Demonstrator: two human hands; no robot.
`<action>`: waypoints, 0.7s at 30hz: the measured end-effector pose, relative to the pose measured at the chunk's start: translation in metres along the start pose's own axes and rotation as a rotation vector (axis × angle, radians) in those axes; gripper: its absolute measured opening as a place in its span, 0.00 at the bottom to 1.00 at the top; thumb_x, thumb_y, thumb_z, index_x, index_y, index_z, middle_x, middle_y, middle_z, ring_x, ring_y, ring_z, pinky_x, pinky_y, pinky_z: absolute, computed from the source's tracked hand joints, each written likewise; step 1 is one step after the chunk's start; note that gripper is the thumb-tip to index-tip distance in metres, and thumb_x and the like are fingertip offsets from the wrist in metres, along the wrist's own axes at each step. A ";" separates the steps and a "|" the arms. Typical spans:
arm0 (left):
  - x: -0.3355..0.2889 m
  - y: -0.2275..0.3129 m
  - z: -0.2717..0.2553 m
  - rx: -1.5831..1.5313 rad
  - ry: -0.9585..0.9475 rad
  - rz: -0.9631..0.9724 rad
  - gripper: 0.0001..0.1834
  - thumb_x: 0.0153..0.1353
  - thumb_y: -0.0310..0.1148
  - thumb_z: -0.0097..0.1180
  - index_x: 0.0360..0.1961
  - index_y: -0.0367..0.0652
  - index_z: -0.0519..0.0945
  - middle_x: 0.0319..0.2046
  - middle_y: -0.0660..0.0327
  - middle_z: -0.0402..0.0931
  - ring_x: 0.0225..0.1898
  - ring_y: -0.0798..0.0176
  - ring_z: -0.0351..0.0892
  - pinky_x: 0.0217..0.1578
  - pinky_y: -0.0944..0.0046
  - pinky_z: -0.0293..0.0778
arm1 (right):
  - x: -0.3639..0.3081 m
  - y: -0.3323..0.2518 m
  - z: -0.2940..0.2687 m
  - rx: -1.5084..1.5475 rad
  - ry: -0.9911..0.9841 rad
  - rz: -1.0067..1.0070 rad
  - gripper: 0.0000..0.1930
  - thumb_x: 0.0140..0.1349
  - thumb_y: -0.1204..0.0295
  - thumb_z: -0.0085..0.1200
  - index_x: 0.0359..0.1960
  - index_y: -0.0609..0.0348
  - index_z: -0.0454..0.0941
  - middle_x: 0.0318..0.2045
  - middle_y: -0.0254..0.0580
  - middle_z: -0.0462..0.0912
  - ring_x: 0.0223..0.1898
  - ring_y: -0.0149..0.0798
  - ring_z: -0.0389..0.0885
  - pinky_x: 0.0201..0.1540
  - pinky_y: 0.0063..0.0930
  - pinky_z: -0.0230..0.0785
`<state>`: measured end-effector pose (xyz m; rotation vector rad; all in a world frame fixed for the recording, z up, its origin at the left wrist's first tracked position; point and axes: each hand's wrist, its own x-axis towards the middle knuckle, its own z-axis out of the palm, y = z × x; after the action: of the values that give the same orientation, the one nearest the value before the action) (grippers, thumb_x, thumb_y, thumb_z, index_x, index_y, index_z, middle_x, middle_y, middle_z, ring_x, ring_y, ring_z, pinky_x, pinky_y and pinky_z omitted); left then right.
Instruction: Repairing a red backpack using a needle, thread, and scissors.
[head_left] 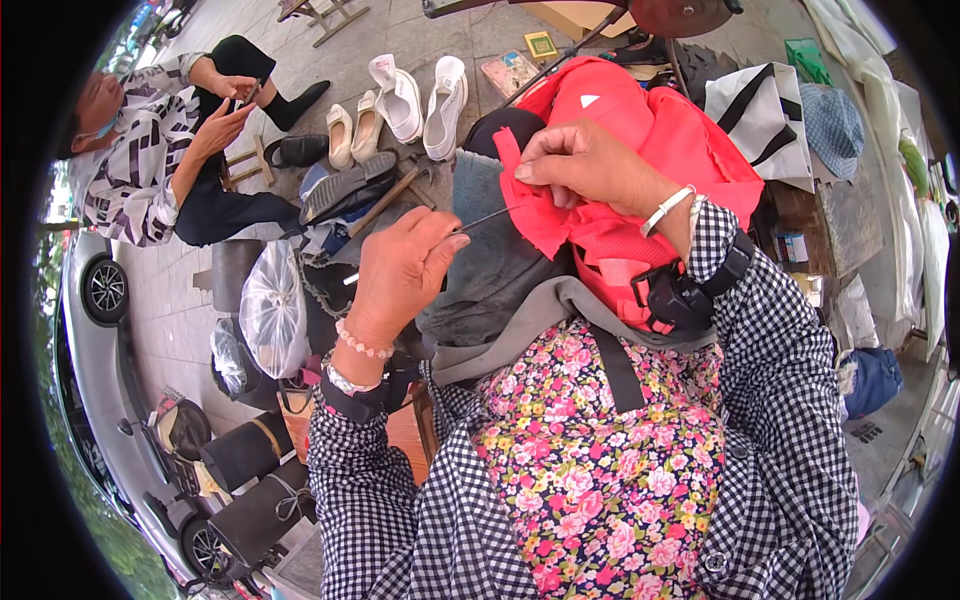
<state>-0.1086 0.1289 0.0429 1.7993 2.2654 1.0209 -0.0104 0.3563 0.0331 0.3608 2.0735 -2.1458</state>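
A bright red fabric bag (665,135) with mesh and a dark buckle (640,290) lies across my lap, over a grey cloth (490,285). My right hand (595,165) is closed in a pinch on the bag's loose edge. Closed around a thin metal tool like an awl (488,217), my left hand (400,265) is to the left of that edge. The dark shaft points at the red fabric, its tip close to or against it; I cannot tell which. A light end shows beyond the left hand's other side.
White shoes (443,110), beige flats (355,130) and dark shoes stand ahead. At the far left a seated person (150,150) holds a phone. A clear plastic bag (272,310) is at my left, a striped bag (760,120) and blue hat (832,128) at right. A silver car (110,390) is parked beyond.
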 end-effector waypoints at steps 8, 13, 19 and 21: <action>0.017 0.011 -0.002 0.286 -0.029 -0.018 0.07 0.52 0.34 0.57 0.29 0.45 0.72 0.21 0.58 0.66 0.20 0.50 0.70 0.19 0.57 0.65 | 0.004 -0.003 0.001 0.043 0.038 0.011 0.07 0.52 0.70 0.59 0.27 0.62 0.78 0.20 0.32 0.77 0.22 0.22 0.71 0.22 0.14 0.59; 0.020 0.015 -0.001 0.361 -0.075 -0.046 0.08 0.52 0.33 0.57 0.31 0.44 0.73 0.22 0.57 0.68 0.22 0.50 0.72 0.20 0.57 0.66 | 0.010 0.005 0.002 0.068 0.031 -0.021 0.07 0.52 0.70 0.59 0.26 0.62 0.78 0.21 0.32 0.77 0.23 0.22 0.72 0.24 0.15 0.61; 0.027 0.021 -0.002 0.408 -0.113 -0.049 0.08 0.52 0.33 0.57 0.32 0.43 0.74 0.23 0.57 0.68 0.23 0.49 0.72 0.21 0.56 0.67 | 0.009 0.001 0.005 0.046 0.033 -0.013 0.05 0.54 0.72 0.55 0.25 0.60 0.77 0.23 0.31 0.75 0.24 0.23 0.72 0.25 0.16 0.62; 0.029 0.022 -0.004 0.429 -0.125 -0.038 0.08 0.52 0.33 0.56 0.31 0.44 0.73 0.23 0.57 0.68 0.22 0.49 0.72 0.20 0.56 0.67 | 0.010 0.001 0.004 0.046 0.034 -0.014 0.05 0.54 0.72 0.55 0.25 0.60 0.77 0.23 0.31 0.75 0.24 0.23 0.72 0.25 0.16 0.62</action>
<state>-0.1009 0.1553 0.0673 1.8847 2.5710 0.4190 -0.0197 0.3527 0.0298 0.3918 2.0536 -2.2137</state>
